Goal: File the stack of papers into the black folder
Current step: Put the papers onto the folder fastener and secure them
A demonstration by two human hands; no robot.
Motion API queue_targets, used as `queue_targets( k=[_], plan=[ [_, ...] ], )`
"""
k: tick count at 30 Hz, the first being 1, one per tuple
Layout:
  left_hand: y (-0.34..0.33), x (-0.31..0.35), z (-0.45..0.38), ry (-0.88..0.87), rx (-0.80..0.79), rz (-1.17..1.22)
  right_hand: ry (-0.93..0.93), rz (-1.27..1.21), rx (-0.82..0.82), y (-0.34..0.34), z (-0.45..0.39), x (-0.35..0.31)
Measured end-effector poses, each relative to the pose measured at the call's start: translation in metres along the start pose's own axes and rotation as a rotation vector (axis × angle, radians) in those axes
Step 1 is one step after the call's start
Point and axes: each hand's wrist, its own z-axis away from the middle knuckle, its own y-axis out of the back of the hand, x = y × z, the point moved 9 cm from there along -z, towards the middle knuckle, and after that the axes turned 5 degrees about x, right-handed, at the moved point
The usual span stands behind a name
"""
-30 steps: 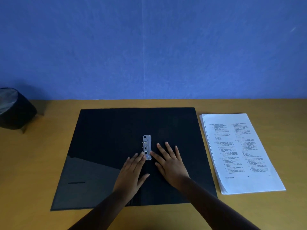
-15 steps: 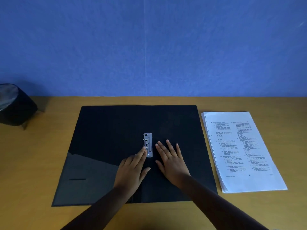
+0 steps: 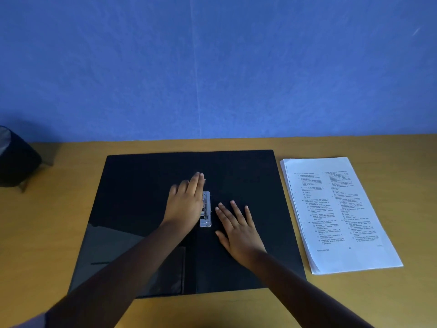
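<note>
Black folder [image 3: 151, 209] lies open and flat on the wooden table [image 3: 59, 209], spine running toward the wall, metal clip [image 3: 205, 209] at the middle of the spine. Stack of papers [image 3: 338, 214] sits just beside the folder's right edge, on the table, untouched, top sheet printed side up; sheet edges look slightly fanned along the left side. Left hand [image 3: 186, 204] is flat, fingers together and stretched, lying on the left cover right against the clip and partly over its left edge; gripping nothing. Right hand [image 3: 238, 228] is spread, palm down on the right cover just right of the clip; also holding nothing. A dark round container [image 3: 16, 159] stands well off at the left table edge. Nothing filed yet, so I'd call this the stage of flattening the folder and getting the clip open. Risks: the clip may be sprung, and a finger lying on it could get nipped if it snaps; can't tell from here whether it is open or latched. The fanned stack could slide apart on pickup and its holes, if any, miss the prongs. Versus half a second ago: left hand has slid forward along the spine from below the clip to beside and past it; right hand, folder and papers look unmoved.
</note>
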Motion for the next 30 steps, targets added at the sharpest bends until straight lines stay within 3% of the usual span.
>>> queue_targets(
  k=[9,19,26,30],
  plan=[
    [-0.034,-0.012,-0.024,-0.017,-0.173,-0.017,0.0,0.014,0.028,0.002,0.001,0.0],
    [-0.021,-0.008,-0.019,0.07,-0.102,0.098,0.003,-0.048,0.016,0.004,0.001,-0.001],
    [0.039,0.049,-0.002,0.141,0.165,0.512,-0.093,-0.249,0.196,0.05,0.011,0.034],
    [0.039,0.11,-0.001,0.16,0.026,0.704,-0.329,-0.231,0.337,0.085,0.039,0.104]
  ],
)
